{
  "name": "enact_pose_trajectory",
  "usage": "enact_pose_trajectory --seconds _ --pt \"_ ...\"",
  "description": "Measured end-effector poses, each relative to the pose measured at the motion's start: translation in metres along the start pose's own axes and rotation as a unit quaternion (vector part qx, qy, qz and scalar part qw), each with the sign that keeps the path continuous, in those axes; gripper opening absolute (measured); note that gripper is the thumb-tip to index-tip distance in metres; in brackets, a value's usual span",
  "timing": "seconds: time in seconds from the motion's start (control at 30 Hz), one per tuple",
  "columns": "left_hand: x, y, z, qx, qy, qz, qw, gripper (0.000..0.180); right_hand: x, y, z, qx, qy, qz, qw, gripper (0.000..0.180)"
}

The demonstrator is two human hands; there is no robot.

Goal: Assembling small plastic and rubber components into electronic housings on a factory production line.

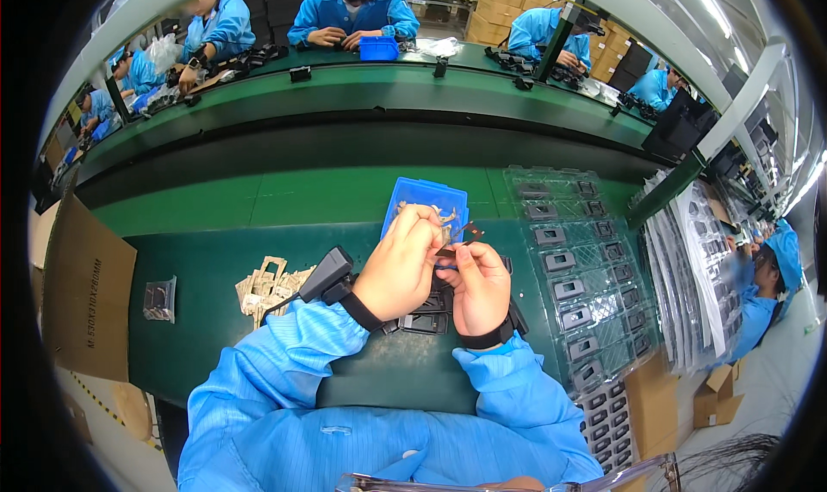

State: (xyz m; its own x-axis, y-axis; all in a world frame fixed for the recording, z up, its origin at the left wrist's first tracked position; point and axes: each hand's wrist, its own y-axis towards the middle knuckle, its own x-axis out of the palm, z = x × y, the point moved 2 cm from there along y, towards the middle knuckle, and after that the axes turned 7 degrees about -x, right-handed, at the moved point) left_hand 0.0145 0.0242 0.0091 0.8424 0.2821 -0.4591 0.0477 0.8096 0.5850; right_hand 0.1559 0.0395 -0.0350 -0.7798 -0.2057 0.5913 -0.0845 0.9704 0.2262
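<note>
Both hands (pixel 444 264) pinching small dark part (pixel 468 231)

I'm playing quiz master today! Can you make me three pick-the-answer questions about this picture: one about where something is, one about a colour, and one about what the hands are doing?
1. Where is the blue bin?
A. On the green table, just beyond the hands
B. On the floor
C. On the cardboard sheet

2. What colour are the person's sleeves?
A. Red
B. Light blue
C. Yellow

3. What are the left hand and right hand doing?
A. Lying flat on the table
B. Hanging at the person's sides
C. Raised together, pinching a small dark part

Answers:
1. A, as the bin sits on the green table right behind the hands.
2. B, as both arms are covered in light blue cloth.
3. C, as the fingertips of both hands meet on the little part above the table.
</note>
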Motion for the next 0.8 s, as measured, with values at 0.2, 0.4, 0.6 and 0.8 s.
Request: enact_pose_trajectory --seconds 0.2,0.4,0.6,0.8 --pt "-0.005 0.003 0.019 0.067 0.040 -0.002 0.997 0.019 0.005 0.000 -0.008 0.013 -0.023 -0.038 0.999 0.013" --pt "-0.007 -0.002 0.024 0.100 0.115 0.029 0.988 0.024 -0.002 -0.008 -0.010 -0.025 -0.048 -0.082 0.995 0.025" --pt "-0.013 -0.007 0.017 0.134 0.151 0.043 0.978 0.024 0.002 -0.015 -0.012 -0.001 -0.018 -0.113 0.993 0.027" --pt "-0.009 -0.012 0.001 0.117 0.081 0.016 0.990 0.028 0.007 -0.014 -0.017 0.005 -0.098 -0.058 0.993 0.016"
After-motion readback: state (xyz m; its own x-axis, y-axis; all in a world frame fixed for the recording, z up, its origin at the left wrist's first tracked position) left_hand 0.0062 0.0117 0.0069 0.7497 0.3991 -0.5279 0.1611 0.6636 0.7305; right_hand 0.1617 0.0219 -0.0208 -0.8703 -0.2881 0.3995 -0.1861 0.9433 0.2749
